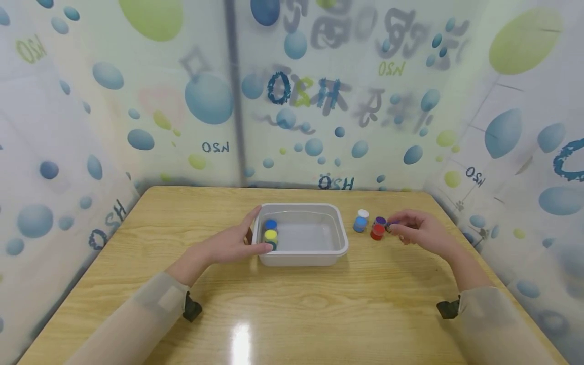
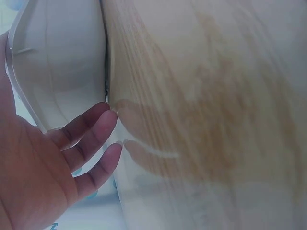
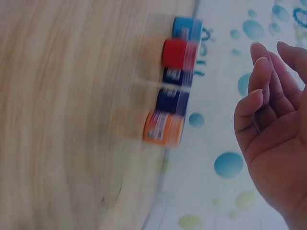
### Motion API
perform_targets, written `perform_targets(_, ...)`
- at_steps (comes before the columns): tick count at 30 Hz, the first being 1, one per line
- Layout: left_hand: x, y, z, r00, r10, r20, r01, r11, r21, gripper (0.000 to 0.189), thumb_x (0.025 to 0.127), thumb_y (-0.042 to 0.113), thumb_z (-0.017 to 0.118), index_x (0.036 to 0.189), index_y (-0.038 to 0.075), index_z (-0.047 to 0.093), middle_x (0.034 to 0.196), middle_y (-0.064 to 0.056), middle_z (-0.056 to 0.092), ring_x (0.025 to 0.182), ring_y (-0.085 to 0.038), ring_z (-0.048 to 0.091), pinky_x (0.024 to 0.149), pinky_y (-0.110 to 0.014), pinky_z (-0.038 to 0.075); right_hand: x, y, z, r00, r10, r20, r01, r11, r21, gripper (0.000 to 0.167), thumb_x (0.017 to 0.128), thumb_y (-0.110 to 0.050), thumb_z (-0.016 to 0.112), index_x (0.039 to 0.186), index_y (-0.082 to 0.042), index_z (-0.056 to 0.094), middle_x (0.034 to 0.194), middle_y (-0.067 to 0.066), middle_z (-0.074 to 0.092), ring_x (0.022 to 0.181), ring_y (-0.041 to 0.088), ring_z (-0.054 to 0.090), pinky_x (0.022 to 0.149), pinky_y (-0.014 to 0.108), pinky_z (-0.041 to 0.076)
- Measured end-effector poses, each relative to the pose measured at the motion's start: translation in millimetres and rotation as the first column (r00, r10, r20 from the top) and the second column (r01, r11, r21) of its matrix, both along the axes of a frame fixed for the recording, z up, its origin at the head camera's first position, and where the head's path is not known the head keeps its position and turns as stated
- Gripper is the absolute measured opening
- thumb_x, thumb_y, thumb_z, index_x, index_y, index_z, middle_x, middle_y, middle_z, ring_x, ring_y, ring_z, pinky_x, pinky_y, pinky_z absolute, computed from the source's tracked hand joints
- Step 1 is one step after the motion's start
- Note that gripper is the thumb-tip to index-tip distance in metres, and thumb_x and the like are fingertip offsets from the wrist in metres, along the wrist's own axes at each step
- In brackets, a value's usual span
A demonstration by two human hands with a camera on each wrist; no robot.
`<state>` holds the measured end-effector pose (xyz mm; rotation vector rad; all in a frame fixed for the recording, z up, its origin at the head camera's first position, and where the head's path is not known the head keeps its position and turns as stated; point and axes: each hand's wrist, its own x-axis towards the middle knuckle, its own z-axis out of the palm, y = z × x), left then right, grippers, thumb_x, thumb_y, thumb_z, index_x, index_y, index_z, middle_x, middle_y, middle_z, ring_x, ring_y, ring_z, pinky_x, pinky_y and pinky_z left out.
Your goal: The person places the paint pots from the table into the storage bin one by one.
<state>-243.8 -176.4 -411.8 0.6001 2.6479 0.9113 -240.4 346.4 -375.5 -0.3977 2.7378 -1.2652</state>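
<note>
My left hand (image 1: 230, 243) holds the left end of a white plastic tub (image 1: 303, 258), its thumb over the front corner. In the left wrist view three fingers (image 2: 91, 139) lie loosely bent beside the tub's outer wall. Inside the tub, along its left wall, stand small paint pots: a blue one (image 1: 271, 224), a yellow one (image 1: 270, 235) and a dark one partly hidden by the thumb. My right hand (image 1: 422, 230) is beside more pots, fingers loosely bent and holding nothing. Nearby are a red pot (image 3: 179, 53), a dark navy pot (image 3: 171, 101) and an orange pot (image 3: 163, 128).
A blue pot (image 1: 360, 224) and a white-topped pot (image 1: 362, 214) stand between the tub and the red pot. The wooden table (image 1: 292, 309) reaches back to a printed curtain (image 1: 292, 162), with similar curtains at both sides.
</note>
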Motion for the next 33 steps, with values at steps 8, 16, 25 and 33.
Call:
perform_targets(8,1.3,0.1,0.5,1.0,0.005,0.008,-0.005,1.0,-0.008,0.12,0.097,0.074,0.068,0.178,0.026,-0.007,0.118,-0.008,0.069,0.104,-0.02,0.064,0.085,-0.037,0.052,1.2,45,-10.3,0.998,-0.069,0.006,0.068,0.993,0.101,0.045,0.113,-0.034,0.065,0.145,-0.003,0.065,0.109,0.009,0.08,0.077,0.03,0.068,0.07,0.036,0.056)
perform_targets(16,-0.5,0.7,-0.7,1.0,0.003,0.006,-0.003,1.0,-0.014,0.12,0.098,0.075,0.067,0.178,0.027,-0.008,0.117,-0.008,0.07,0.101,-0.019,0.065,0.084,-0.037,0.053,-0.7,62,-20.9,0.993,-0.106,0.06,0.097,0.986,0.137,0.051,0.112,-0.034,0.066,0.148,0.001,0.061,0.115,0.017,0.079,0.075,0.028,0.069,0.068,0.035,0.056)
perform_targets(25,-0.4,1.2,-0.9,1.0,0.011,0.012,-0.011,1.0,-0.018,0.119,0.098,0.075,0.067,0.178,0.028,-0.008,0.118,-0.009,0.07,0.102,-0.02,0.065,0.085,-0.038,0.053,-7.0,69,-29.7,0.991,-0.116,0.072,0.103,0.981,0.163,0.054,0.11,-0.033,0.07,0.151,-0.001,0.058,0.107,0.013,0.08,0.073,0.023,0.068,0.066,0.035,0.054)
perform_targets(33,0.4,1.1,-0.3,1.0,0.01,0.006,-0.01,1.0,-0.021,0.119,0.097,0.075,0.067,0.178,0.028,-0.008,0.119,-0.009,0.07,0.102,-0.02,0.065,0.085,-0.038,0.053,-13.2,63,-31.3,0.988,-0.123,0.09,0.102,0.973,0.208,0.057,0.106,-0.036,0.074,0.15,-0.003,0.061,0.102,0.008,0.079,0.073,0.021,0.067,0.064,0.033,0.054)
